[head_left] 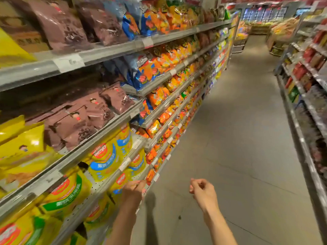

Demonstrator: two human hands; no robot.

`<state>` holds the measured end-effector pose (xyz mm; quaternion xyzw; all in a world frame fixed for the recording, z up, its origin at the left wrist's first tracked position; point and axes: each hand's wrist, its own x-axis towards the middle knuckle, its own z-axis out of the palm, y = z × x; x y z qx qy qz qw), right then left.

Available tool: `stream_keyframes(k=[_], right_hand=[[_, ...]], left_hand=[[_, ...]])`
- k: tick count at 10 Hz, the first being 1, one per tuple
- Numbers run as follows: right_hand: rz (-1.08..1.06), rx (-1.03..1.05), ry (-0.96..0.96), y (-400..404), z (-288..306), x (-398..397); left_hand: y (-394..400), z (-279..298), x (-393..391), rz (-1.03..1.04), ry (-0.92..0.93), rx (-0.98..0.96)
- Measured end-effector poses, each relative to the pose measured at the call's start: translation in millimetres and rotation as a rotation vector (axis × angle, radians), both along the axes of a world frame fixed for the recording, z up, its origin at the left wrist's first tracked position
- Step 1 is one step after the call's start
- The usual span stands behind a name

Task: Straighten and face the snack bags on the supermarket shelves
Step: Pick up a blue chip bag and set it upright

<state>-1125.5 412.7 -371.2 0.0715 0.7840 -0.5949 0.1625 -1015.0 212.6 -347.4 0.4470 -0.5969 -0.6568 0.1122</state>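
Shelves of grey metal run down our left side, tier above tier, away toward the far end of the aisle, each front rail carrying small white price tags. Grey floor tiles stretch ahead of us between this run and a second set of shelves on the right, stocked with red, green and dark packets. At the far end we see bright displays, too blurred to name.

On the upper left tiers brown snack bags lean at mixed angles beside plain yellow bags. Farther along come blue and orange bags, then a long row of orange packets. Lower down, close to us, sit yellow bags with blue bands and yellow bags with green bands, standing on white perforated shelf boards.

Our left hand reaches in at a low tier, its fingers curled over the top edge of a yellow blue-banded bag just behind the shelf rail; it looks like a grip, though the blur keeps us from being sure how firmly. Our right hand hangs out over the aisle floor, well apart from the shelves, with its fingers loosely curled inward, touching nothing and carrying nothing. Both forearms are bare.
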Motion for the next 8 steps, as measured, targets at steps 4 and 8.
stream_keyframes(k=[4, 8], right_hand=[[-0.082, -0.009, 0.019, 20.0, 2.0, -284.0], [0.121, -0.013, 0.000, -58.6, 9.4, -544.1]], left_hand=[[-9.4, -17.4, -292.9, -0.088, 0.031, -0.015], [-60.0, -12.5, -505.4, 0.209, 0.097, -0.110]])
